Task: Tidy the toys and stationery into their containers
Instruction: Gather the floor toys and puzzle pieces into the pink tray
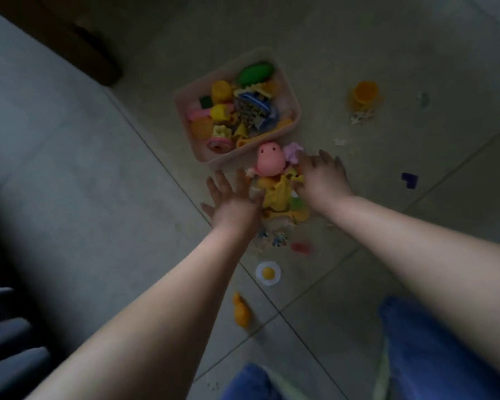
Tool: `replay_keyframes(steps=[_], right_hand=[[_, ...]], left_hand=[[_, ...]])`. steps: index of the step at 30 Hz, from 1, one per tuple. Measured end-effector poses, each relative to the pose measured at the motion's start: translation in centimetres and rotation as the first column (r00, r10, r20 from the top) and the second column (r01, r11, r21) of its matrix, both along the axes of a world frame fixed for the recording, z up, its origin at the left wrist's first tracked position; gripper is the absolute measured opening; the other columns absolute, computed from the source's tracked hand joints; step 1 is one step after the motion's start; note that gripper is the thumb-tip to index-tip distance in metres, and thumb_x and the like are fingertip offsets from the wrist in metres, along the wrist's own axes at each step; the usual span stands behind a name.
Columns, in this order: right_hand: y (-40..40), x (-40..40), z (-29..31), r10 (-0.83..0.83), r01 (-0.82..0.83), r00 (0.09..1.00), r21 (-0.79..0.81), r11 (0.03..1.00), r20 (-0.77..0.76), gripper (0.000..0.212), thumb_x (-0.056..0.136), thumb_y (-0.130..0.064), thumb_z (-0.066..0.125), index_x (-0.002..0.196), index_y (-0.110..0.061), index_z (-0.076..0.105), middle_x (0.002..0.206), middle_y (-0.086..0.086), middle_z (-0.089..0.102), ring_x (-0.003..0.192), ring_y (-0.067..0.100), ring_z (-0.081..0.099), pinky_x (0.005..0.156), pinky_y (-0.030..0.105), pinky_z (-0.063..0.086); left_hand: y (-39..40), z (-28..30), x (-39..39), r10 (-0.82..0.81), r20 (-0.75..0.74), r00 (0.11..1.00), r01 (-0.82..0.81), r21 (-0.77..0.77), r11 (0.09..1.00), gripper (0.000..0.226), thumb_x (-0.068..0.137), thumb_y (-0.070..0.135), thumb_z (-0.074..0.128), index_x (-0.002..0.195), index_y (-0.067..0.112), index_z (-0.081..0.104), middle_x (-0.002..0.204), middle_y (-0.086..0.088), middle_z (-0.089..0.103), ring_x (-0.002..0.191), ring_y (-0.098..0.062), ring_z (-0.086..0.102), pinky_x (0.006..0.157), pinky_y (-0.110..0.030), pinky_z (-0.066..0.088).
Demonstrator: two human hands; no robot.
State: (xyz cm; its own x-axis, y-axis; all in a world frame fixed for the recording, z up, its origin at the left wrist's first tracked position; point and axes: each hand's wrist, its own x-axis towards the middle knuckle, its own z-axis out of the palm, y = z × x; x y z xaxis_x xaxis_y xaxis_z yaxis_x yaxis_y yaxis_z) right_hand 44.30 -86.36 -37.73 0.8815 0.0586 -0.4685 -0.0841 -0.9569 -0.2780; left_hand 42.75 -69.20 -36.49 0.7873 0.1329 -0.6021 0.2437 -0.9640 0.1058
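Two hands, left (pixel 233 199) & right (pixel 321 176), fingers spread, flank 1 toy pile (pixel 279 194) beside 1 pink basket (pixel 296 111).

Both arms outstretched, fingers spread.

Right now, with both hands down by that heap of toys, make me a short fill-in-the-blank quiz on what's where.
1. The left hand and the right hand flank a heap topped by a round ____ toy.
2. The green toy lies inside the ____ basket.
3. The toy fried egg lies on the ____, between the forearms.

Missing words: pink; pink; floor
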Motion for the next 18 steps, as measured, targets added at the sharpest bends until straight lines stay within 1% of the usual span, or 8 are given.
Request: replay_keyframes(steps=[2,4,6,8,11,15,17,18], right_hand=[[1.3,2.1,-1.6,0.013,-0.014,0.998,0.018,1.000,0.057,0.062,0.091,-0.033,0.053,0.146,-0.013,0.032,0.141,0.018,0.043,0.128,0.036,0.041,0.105,0.041,0.032],[2.6,4.0,-2.8,-0.053,0.051,0.998,0.032,0.998,0.041,0.062,0.090,-0.038,0.054,0.143,-0.013,0.035,0.137,0.017,0.044,0.122,0.036,0.044,0.099,0.040,0.038],[4.1,5.5,-4.3,-0.141,0.142,0.989,0.043,0.989,-0.032,0.078,0.086,-0.052,0.055,0.147,-0.013,0.027,0.144,0.016,0.037,0.127,0.037,0.040,0.103,0.041,0.037],[5.5,6.7,-5.6,-0.249,0.257,0.962,0.065,0.964,-0.107,0.093,0.083,-0.063,0.051,0.152,-0.015,0.012,0.154,0.015,0.021,0.137,0.037,0.031,0.110,0.045,0.033],[6.8,7.8,-6.6,-0.352,0.364,0.921,0.050,0.930,-0.169,0.101,0.082,-0.066,0.050,0.153,-0.015,0.002,0.159,0.015,0.008,0.144,0.036,0.020,0.115,0.048,0.026],[7.4,8.5,-7.0,-0.323,0.318,0.937,-0.052,0.947,-0.133,0.091,0.087,-0.054,0.052,0.153,-0.011,0.007,0.156,0.016,0.017,0.142,0.035,0.027,0.115,0.044,0.029],[6.9,9.0,-5.7,-0.185,0.182,0.967,-0.037,0.983,-0.173,0.087,0.088,-0.050,0.056,0.153,-0.013,0.010,0.156,0.014,0.020,0.142,0.032,0.028,0.116,0.039,0.028],[6.7,9.4,-5.0,-0.132,0.136,0.964,0.000,0.991,-0.233,0.080,0.093,-0.046,0.053,0.152,-0.014,0.011,0.156,0.012,0.021,0.142,0.031,0.027,0.116,0.036,0.026]], left_hand=[[0.8,-2.4,1.6,-0.014,0.065,0.998,0.014,0.013,1.000,0.069,0.097,0.057,0.028,0.153,0.029,-0.002,0.159,-0.008,-0.019,0.147,-0.032,-0.016,0.115,-0.061,0.003],[1.3,-4.3,3.0,-0.049,0.143,0.988,0.044,0.034,0.998,0.070,0.098,0.056,0.030,0.153,0.026,-0.002,0.160,-0.010,-0.017,0.147,-0.033,-0.014,0.116,-0.058,0.002],[1.7,-5.6,4.4,-0.103,0.239,0.966,0.092,0.055,0.994,0.075,0.096,0.053,0.038,0.153,0.025,-0.002,0.159,-0.015,-0.013,0.146,-0.037,-0.013,0.115,-0.057,0.000],[2.1,-6.3,6.2,-0.141,0.313,0.939,0.128,0.062,0.990,0.079,0.094,0.045,0.046,0.154,0.023,0.000,0.159,-0.019,-0.010,0.146,-0.040,-0.012,0.115,-0.057,-0.001],[2.1,-6.6,8.5,-0.168,0.373,0.913,0.150,0.076,0.986,0.076,0.092,0.032,0.049,0.154,0.021,0.006,0.159,-0.022,-0.007,0.145,-0.042,-0.007,0.115,-0.056,-0.001],[2.1,-8.0,10.5,-0.220,0.401,0.889,0.197,0.097,0.976,0.062,0.096,0.030,0.047,0.152,0.026,0.020,0.160,-0.018,-0.005,0.146,-0.041,-0.004,0.114,-0.057,0.006],[2.0,-8.7,11.4,-0.281,0.384,0.880,0.258,0.110,0.960,0.052,0.096,0.028,0.047,0.146,0.029,0.033,0.160,-0.014,-0.004,0.147,-0.039,-0.003,0.113,-0.057,0.008],[1.9,-8.7,11.8,-0.298,0.374,0.878,0.281,0.101,0.954,0.048,0.096,0.031,0.048,0.143,0.030,0.038,0.161,-0.012,-0.003,0.147,-0.037,-0.002,0.113,-0.057,0.010]])
